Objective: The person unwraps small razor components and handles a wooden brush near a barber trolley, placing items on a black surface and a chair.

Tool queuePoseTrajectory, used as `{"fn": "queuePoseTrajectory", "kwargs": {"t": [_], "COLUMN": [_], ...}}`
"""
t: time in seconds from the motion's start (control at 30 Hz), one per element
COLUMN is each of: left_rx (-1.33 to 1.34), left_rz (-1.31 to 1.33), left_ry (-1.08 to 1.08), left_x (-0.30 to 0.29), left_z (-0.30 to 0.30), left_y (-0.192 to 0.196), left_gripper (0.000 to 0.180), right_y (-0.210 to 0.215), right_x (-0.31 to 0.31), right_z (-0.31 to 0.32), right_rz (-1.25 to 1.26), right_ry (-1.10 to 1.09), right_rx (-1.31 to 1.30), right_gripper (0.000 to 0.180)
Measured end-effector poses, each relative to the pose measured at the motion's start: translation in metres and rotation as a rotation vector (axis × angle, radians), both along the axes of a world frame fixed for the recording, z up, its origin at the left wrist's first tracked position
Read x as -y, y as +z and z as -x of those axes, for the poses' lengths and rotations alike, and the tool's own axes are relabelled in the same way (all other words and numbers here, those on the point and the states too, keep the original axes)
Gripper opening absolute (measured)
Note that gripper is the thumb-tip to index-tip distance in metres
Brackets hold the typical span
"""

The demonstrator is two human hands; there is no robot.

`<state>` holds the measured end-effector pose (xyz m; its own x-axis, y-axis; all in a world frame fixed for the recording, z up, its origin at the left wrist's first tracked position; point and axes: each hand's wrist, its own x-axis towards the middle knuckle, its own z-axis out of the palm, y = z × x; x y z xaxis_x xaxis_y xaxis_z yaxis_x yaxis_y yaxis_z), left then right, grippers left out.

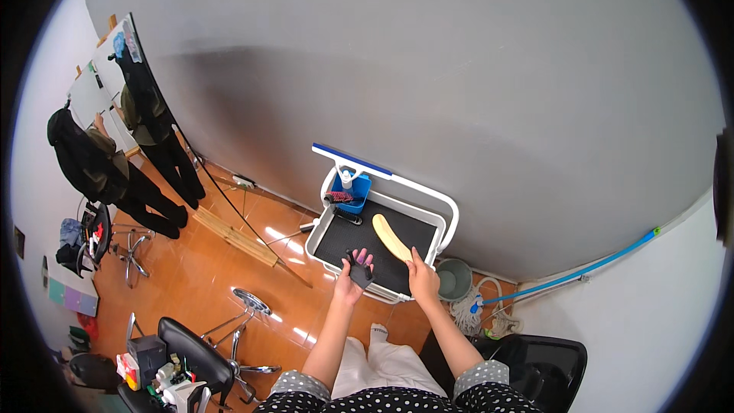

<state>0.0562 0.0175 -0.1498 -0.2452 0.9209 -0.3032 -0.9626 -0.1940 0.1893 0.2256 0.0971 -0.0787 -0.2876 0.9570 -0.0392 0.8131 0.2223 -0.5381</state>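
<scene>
My right hand (423, 275) is closed around the near end of a long cream comb (391, 238), which lies slanted over the cart tray (325, 248). My left hand (356, 269), fingers spread, cups a small dark object (359, 271) at the tray's near edge.

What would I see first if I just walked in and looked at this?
Probably the pale yellow curved brush the right hand holds over the black-topped white cart by the grey wall. The left hand beside it holds a small dark thing. Far left, a person in dark clothes stands at a tall mirror on the shiny orange floor.
</scene>
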Motion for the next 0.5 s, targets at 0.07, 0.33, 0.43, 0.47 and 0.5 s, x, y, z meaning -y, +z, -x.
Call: {"fn": "queuePoseTrajectory", "kwargs": {"t": [0.07, 0.33, 0.43, 0.47, 0.5], "left_rx": [0.032, 0.13, 0.135, 0.14, 0.143], "left_rz": [0.034, 0.093, 0.1, 0.102, 0.102], "left_ry": [0.015, 0.06, 0.046, 0.043, 0.035], "left_x": [-0.001, -0.008, -0.01, -0.01, -0.012], "left_z": [0.0, 0.001, -0.004, -0.006, -0.008], "left_y": [-0.006, -0.024, -0.021, -0.02, -0.015], "left_gripper": [0.042, 0.034, 0.034, 0.034, 0.034], "right_y": [-0.04, -0.096, -0.099, -0.098, -0.098], "right_x": [-0.008, -0.01, -0.008, -0.008, -0.009], "right_z": [-0.004, -0.006, -0.006, -0.006, -0.007], "right_rz": [-0.123, -0.243, -0.261, -0.256, -0.254], "right_ry": [0.011, 0.069, 0.071, 0.077, 0.079], "right_rx": [-0.023, 0.209, 0.248, 0.256, 0.264], "right_gripper": [0.028, 0.015, 0.015, 0.015, 0.015]}}
